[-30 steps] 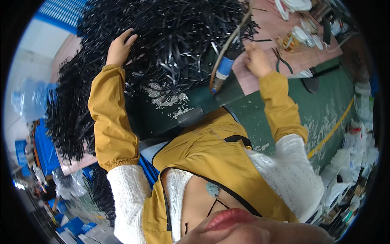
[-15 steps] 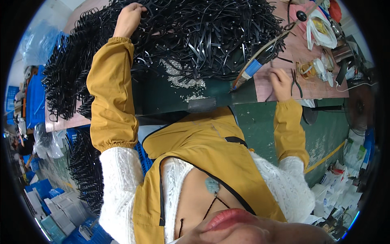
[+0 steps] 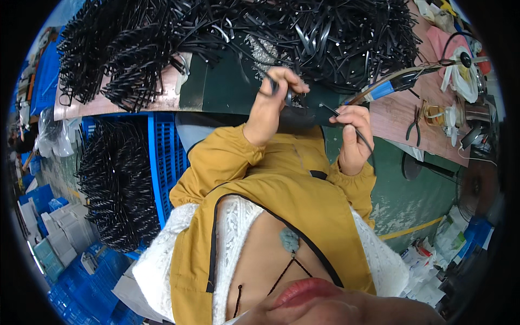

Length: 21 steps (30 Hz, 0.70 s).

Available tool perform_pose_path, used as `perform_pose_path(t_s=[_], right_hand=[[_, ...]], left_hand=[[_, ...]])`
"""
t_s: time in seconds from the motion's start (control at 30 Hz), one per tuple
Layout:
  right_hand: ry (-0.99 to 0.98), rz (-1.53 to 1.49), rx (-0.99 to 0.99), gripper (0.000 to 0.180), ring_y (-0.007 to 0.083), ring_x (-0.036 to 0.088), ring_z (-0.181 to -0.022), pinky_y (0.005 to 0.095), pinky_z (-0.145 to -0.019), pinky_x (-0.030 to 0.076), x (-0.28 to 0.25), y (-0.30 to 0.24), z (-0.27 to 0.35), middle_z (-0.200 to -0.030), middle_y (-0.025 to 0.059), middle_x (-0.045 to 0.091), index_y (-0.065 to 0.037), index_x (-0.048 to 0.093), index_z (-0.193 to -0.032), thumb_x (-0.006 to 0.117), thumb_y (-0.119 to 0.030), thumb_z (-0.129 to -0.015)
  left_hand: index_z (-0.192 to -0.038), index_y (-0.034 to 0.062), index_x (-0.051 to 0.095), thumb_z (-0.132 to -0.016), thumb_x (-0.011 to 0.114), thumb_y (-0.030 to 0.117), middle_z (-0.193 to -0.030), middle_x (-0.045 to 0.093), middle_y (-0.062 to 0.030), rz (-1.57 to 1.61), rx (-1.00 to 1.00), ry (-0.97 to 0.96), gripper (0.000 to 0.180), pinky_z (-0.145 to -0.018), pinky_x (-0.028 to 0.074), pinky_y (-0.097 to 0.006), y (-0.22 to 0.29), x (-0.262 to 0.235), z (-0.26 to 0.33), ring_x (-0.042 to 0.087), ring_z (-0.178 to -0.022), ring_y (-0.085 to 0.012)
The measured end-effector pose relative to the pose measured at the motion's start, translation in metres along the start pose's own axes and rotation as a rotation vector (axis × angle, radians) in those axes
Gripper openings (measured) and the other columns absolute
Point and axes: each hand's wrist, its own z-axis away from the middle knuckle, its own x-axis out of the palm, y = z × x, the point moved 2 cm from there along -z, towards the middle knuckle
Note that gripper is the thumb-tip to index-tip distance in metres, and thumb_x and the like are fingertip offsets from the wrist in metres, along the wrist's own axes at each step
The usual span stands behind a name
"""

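Note:
In front of my chest, over the table's near edge, my left hand [image 3: 266,111] is closed around a curled black strap [image 3: 272,85], its outline smeared by motion. To its right, my right hand [image 3: 355,135] pinches a thin black strap [image 3: 362,138] that trails down past the wrist. Whether both hands hold one and the same strap cannot be made out. Beyond them lies a big tangled pile of black straps [image 3: 325,46]. Small silvery bits [image 3: 264,50] are scattered between that pile and my left hand.
A tool with a blue band [image 3: 382,90] slants in just past my right hand. Pliers [image 3: 414,128] and a jar [image 3: 433,115] rest on the right of the table. Bundled black straps [image 3: 135,70] hang over the left edge, above a blue crate [image 3: 157,162] holding more.
My left hand has come back from the far pile with a black strap. My right hand has moved left from beside the pliers and now pinches a strap. The view has shifted.

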Motion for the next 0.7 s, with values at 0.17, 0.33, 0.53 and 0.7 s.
perform_pose_path(t_s=[0.17, 0.33, 0.53, 0.7], right_hand=[[-0.216, 0.318, 0.227, 0.007, 0.0234, 0.068, -0.086, 0.0323, -0.078, 0.054, 0.033, 0.036, -0.001, -0.094, 0.0112, 0.066, 0.002, 0.067, -0.101, 0.063, 0.0, -0.095], [-0.113, 0.086, 0.431, 0.009, 0.0155, 0.072, -0.081, 0.0294, -0.072, 0.059, 0.059, 0.066, -0.006, -0.096, 0.011, 0.072, 0.005, 0.067, -0.103, 0.068, 0.001, -0.094], [-0.114, -0.052, 0.544, 0.012, 0.0119, 0.068, -0.08, 0.0245, -0.072, 0.055, 0.065, 0.073, -0.007, -0.096, 0.0066, 0.07, 0.004, 0.067, -0.106, 0.072, -0.002, -0.097], [-0.073, -0.105, 0.521, 0.011, 0.0124, 0.071, -0.078, 0.025, -0.069, 0.058, 0.063, 0.075, -0.007, -0.092, 0.0087, 0.072, 0.007, 0.068, -0.103, 0.072, 0.001, -0.094]], left_hand=[[-0.141, -0.0006, 0.037, -0.098, 0.052, -0.012, -0.12, 0.061, -0.0163, -0.375, 0.2, 0.148, 0.046, -0.107, 0.048, -0.037, -0.017, -0.02, 0.058, 0.063, -0.118, -0.0237], [-0.143, 0.001, 0.036, -0.093, 0.068, -0.01, -0.131, 0.059, -0.0196, -0.422, 0.19, 0.102, 0.061, -0.113, 0.048, -0.041, -0.026, -0.032, 0.091, 0.052, -0.141, -0.0355], [-0.139, 0.0002, 0.041, -0.086, 0.079, -0.005, -0.143, 0.055, -0.0278, -0.47, 0.158, 0.119, 0.066, -0.11, 0.05, -0.037, -0.028, -0.037, 0.096, 0.059, -0.134, -0.0288], [-0.129, 0.0011, 0.052, -0.082, 0.084, 0.0, -0.133, 0.063, -0.0241, -0.572, 0.143, 0.171, 0.057, -0.107, 0.051, -0.038, -0.025, -0.032, 0.094, 0.065, -0.127, -0.0326]])
